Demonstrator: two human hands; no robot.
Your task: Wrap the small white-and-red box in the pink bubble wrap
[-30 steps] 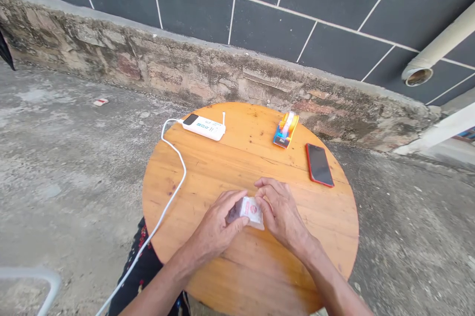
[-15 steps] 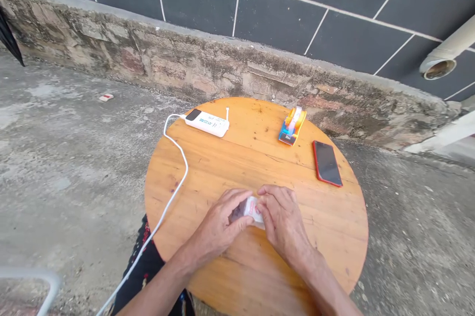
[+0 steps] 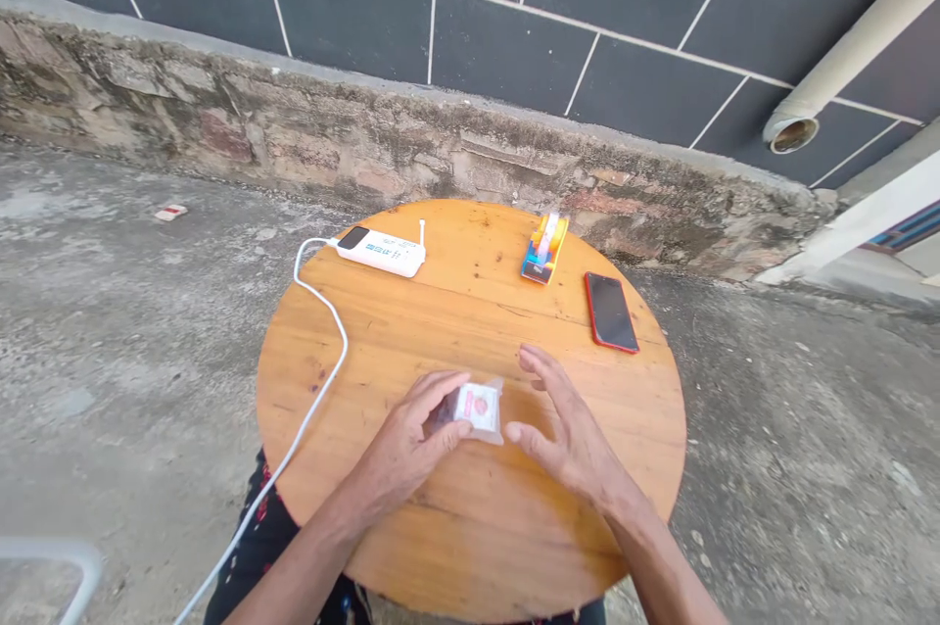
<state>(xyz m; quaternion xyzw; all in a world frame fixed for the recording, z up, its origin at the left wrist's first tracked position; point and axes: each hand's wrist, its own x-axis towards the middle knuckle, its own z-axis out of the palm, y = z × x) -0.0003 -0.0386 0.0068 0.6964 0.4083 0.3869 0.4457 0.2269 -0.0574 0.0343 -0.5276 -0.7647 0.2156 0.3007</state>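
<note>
A small white box point(image 3: 479, 405) with a red print, in clear plastic wrap, sits low over the front half of the round table. My left hand point(image 3: 418, 429) grips its left end between thumb and fingers; that dark end is partly hidden by the hand. Just to the right, my right hand point(image 3: 562, 429) is apart from the box, thumb and fingers spread with nothing between them. The wrap's loose edge sticks out on the right side, facing that hand.
On the wooden table point(image 3: 315, 302) lie a white power bank point(image 3: 382, 251) with a white cable point(image 3: 334, 375), an orange-and-blue tape dispenser point(image 3: 544, 248) and a red-edged phone point(image 3: 612, 312). A stone-based wall point(image 3: 403, 150) stands behind; a pipe point(image 3: 815, 96) juts at the upper right.
My right hand has let go of the wrapped box and opened, moving off to the right. The left hand still holds the box. The whole view has shifted slightly.
</note>
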